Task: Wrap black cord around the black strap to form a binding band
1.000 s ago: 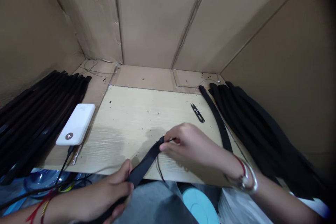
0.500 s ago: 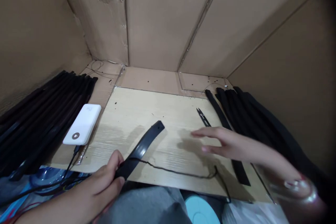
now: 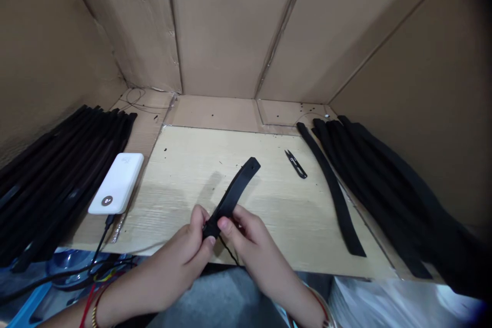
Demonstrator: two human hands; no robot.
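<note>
Steadying the black strip (image 3: 239,184) called for firm, close-set pinches — left hand (image 3: 188,246) and right hand (image 3: 255,238) both closed on it, far end free, dark cord (image 3: 229,252) hanging near.

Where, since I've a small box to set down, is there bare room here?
Specks aside, the pale board has bare patches between the white power bank and the held black strip, and between the right hand and the loose strip, nearer than the snips. Crowded: the sides, under the left strip pile and right strip pile, and front centre, around the left hand.
</note>
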